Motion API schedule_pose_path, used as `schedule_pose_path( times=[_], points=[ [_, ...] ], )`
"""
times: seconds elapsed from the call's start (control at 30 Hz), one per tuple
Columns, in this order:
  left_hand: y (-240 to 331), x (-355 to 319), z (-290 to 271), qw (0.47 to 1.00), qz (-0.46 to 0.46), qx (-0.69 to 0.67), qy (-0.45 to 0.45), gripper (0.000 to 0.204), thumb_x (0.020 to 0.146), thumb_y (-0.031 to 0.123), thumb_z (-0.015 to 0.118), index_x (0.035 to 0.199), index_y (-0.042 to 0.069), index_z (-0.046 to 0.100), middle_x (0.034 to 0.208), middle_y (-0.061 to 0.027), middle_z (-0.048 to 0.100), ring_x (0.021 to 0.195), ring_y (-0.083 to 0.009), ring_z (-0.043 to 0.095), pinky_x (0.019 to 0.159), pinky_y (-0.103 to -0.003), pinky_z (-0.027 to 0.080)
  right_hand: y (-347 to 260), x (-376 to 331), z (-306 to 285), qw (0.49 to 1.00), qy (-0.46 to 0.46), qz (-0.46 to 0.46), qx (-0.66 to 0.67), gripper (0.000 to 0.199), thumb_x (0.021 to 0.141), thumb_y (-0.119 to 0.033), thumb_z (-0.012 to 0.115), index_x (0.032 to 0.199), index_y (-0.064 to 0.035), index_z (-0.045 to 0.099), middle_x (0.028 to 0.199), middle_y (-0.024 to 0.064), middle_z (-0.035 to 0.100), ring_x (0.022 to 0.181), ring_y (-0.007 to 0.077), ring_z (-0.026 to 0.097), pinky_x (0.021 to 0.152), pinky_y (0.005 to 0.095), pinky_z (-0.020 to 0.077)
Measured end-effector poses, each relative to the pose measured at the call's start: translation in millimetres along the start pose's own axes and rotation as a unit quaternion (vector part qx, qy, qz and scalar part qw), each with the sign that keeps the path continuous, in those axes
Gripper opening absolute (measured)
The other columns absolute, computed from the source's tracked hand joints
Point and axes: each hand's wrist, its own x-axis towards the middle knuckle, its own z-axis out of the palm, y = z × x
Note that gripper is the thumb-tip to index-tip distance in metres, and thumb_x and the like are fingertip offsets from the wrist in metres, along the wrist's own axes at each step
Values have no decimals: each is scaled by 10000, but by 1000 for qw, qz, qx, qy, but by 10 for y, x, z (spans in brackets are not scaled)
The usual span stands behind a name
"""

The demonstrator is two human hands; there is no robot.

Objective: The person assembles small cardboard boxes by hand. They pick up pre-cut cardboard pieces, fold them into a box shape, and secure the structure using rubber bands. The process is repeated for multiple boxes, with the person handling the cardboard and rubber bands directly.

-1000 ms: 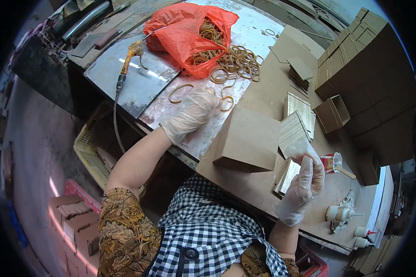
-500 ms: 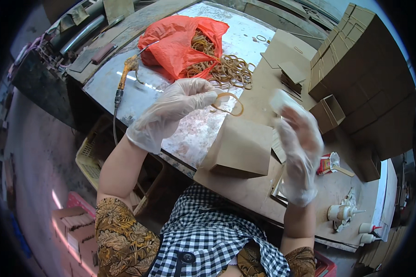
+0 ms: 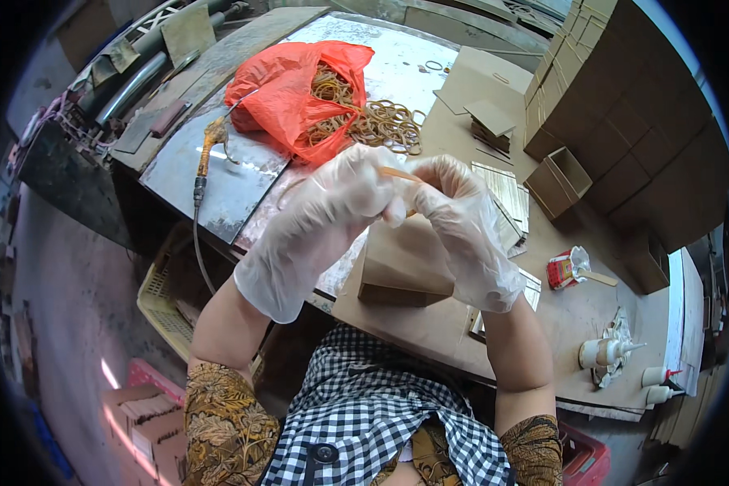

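Both my hands wear thin translucent white gloves and meet above a brown cardboard box (image 3: 405,259). A tan rubber band (image 3: 398,173) runs between them. My left hand (image 3: 336,194) is closed on one side of the band, its fingertips slightly blurred. My right hand (image 3: 462,215) pinches the other side, fingers bent. The box stands on the table right under my hands, and its upper part is partly hidden by them. Beyond my left hand, a red plastic bag (image 3: 279,97) lies open, with many rubber bands (image 3: 389,125) spilling out.
A blowtorch-like tool with a hose (image 3: 206,158) lies at the left table edge. Tall stacked brown boxes (image 3: 624,121) rise at right, near an open box (image 3: 559,182). A red-white tub with a stick (image 3: 565,269) and a white glue bottle (image 3: 603,352) stand right.
My right hand has swung in from the right and taken hold of the rubber band. The band hung from my left hand alone before; now both hands hold it.
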Motion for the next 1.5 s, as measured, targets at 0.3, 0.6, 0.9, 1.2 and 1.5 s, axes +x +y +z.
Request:
schedule_pose_path(
  times=[0.3,0.6,0.9,1.2,1.5],
  points=[
    [-58,471,-588,809,375,358,276,467,841,-67,651,1288,57,595,822,50,540,704,-25,486,652,-186,448,138,6,-247,988,121,-61,-67,208,868,-70,660,1071,-30,670,939,52,659,834,107,599,748,270,491],
    [-304,282,-613,882,147,377,241,669,820,-59,619,1461,23,446,749,72,447,628,-14,396,599,-178,397,437,35,-672,991,93,96,-18,230,783,-35,684,1009,-25,647,934,18,636,834,94,584,737,234,450],
    [-461,435,-432,694,145,658,253,840,665,192,681,1475,253,465,1586,-263,177,1490,-446,86,1214,-511,93,551,39,-364,983,140,-54,-108,228,803,11,580,1023,4,638,933,52,647,858,131,596,799,270,491],
    [-289,139,-729,940,-3,289,182,650,748,-98,529,1387,23,533,1502,-133,418,1407,-196,365,1122,-283,324,720,87,-761,974,157,161,13,366,755,110,505,1092,25,617,957,96,640,807,156,627,663,271,520],
    [-647,104,-915,936,-175,238,193,501,866,-22,510,1365,14,505,1131,-52,572,877,-110,504,731,-223,463,1048,132,-825,958,97,249,101,228,821,86,560,1034,22,611,930,108,641,762,161,662,607,269,579]
  ],
)
